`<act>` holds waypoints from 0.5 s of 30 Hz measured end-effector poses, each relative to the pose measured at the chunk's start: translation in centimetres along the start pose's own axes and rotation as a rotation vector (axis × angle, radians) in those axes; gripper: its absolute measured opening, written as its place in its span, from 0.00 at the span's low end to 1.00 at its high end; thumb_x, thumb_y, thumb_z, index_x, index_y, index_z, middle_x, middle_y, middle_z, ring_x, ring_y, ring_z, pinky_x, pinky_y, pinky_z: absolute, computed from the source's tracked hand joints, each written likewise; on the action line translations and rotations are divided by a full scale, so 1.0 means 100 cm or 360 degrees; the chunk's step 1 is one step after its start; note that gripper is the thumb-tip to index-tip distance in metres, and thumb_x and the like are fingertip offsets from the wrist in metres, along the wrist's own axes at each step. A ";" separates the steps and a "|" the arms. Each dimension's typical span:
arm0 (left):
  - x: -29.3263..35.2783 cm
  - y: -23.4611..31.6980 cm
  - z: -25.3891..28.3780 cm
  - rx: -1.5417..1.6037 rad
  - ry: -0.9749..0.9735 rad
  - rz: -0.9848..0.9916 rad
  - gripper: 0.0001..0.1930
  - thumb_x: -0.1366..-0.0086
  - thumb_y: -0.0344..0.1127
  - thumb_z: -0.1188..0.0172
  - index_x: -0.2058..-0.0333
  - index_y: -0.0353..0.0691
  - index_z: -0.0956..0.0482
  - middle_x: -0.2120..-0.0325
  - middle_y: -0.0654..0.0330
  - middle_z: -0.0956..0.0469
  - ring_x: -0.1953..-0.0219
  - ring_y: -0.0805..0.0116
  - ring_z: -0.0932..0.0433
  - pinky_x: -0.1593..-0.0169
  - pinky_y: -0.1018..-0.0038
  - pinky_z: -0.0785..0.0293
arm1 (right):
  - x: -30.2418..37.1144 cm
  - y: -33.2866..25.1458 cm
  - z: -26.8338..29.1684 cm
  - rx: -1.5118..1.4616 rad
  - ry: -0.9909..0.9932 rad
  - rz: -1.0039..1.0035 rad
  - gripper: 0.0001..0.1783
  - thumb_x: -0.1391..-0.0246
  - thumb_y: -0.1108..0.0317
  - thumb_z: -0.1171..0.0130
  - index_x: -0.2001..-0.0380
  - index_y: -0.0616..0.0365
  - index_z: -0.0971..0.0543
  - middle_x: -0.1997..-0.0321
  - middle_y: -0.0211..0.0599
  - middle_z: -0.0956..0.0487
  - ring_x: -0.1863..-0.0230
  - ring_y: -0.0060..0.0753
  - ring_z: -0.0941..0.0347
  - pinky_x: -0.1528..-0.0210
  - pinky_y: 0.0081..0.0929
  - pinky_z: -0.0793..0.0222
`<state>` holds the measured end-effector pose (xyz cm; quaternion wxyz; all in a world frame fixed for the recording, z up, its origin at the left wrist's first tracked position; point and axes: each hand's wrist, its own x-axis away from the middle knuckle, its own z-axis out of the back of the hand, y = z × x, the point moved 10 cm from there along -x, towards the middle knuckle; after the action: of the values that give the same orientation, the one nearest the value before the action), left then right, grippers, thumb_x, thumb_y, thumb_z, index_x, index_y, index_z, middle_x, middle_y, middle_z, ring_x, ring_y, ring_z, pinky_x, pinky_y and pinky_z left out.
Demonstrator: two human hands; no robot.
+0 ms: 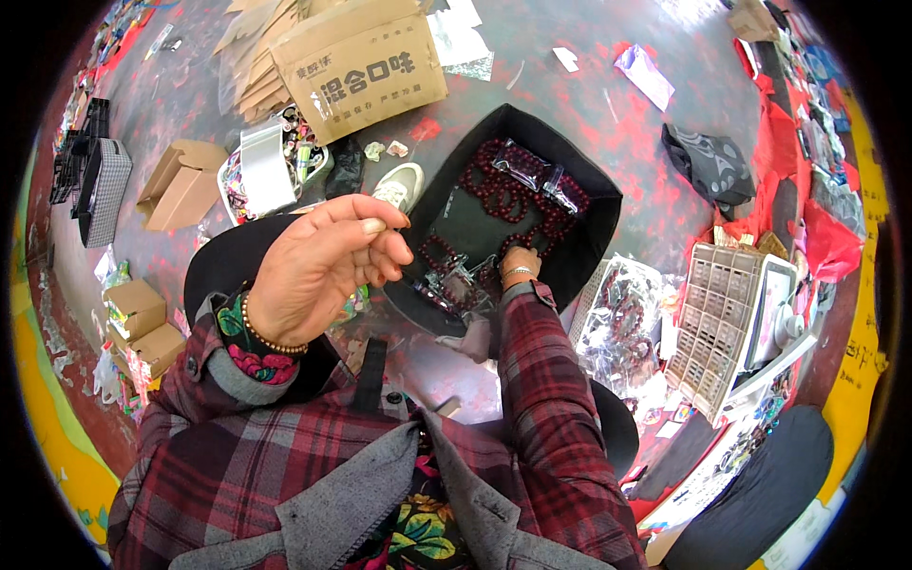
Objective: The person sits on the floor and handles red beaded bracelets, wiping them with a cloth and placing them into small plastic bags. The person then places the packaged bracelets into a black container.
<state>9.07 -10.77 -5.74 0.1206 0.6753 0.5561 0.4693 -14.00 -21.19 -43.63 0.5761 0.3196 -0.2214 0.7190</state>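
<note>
A black fabric bin [594, 178] stands in front of me with its opening up. Strings of dark red beads [503, 198] lie looped inside it, along with clear plastic packets [521, 166] and a heap of clear-wrapped pieces [456, 285] near its front side. My right hand [520, 263] reaches down into the bin among the beads; its fingers look curled, but their tips are hidden. Raised left of the bin, my left hand [332, 261] has its fingers bent in and its thumb against the index finger. Anything in that pinch is too small to make out.
At upper left stands a cardboard box [366, 71], near a white basket [275, 171] of small goods. Right of the bin are a clear plastic-covered heap [622, 328], a beige plastic crate [708, 328] and a dark grey bag [708, 166]. A white shoe [399, 186] touches the floor.
</note>
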 end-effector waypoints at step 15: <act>-0.002 -0.008 0.005 -0.0144 -0.0045 -0.0111 0.11 0.38 0.35 0.50 0.59 0.37 0.30 0.66 0.61 0.25 0.65 0.75 0.28 0.60 0.79 0.33 | 0.106 -0.078 0.184 -0.2768 -0.0715 0.1104 0.08 0.45 0.66 0.51 0.71 0.60 0.28 0.81 0.32 0.30 0.79 0.28 0.33 0.72 0.25 0.33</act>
<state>8.92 -10.46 -6.65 0.1751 0.6558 0.5559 0.4798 -4.12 -24.71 -23.65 0.3111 -0.1723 -0.8643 0.3557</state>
